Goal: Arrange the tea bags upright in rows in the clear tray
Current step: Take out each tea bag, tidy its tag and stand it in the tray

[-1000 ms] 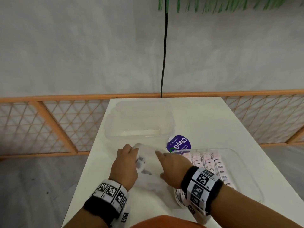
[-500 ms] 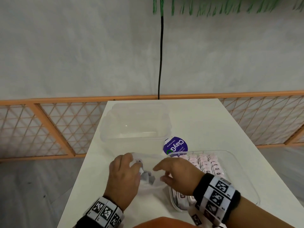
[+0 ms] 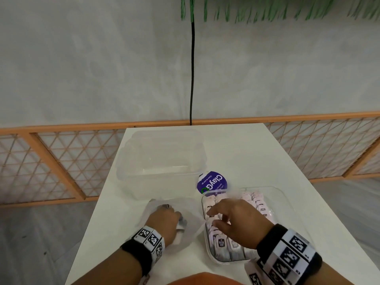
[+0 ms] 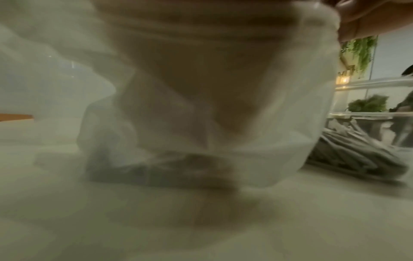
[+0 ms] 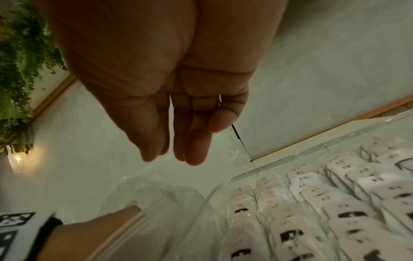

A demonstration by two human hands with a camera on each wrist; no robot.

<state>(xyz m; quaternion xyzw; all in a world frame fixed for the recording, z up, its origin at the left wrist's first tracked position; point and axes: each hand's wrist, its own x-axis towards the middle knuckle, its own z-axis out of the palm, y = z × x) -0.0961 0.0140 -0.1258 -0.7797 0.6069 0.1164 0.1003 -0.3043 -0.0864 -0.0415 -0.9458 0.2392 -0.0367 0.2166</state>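
A clear tray (image 3: pixel 287 204) on the right of the white table holds rows of pale pink tea bags (image 3: pixel 257 202) standing on edge; the rows (image 5: pixel 335 194) fill its left part. My right hand (image 3: pixel 211 218) hovers over the tray's left side, fingers relaxed and empty (image 5: pixel 176 155). To the left lies a translucent plastic bag (image 3: pixel 191 208). My left hand (image 3: pixel 170 217) is inside it, fingers curled round a grey tea bag (image 3: pixel 182 222). Through the film, dark tea bags (image 4: pixel 156 169) lie at the bag's bottom.
A large clear container (image 3: pixel 160 155) stands at the back left of the table. A purple ClayGo packet (image 3: pixel 212 183) lies between it and the tray. An orange lattice fence (image 3: pixel 61 161) runs behind the table. The tray's right half is bare.
My right hand has let go of the plastic bag and moved right over the tray. My left hand has pushed deeper into the bag and closed on a tea bag.
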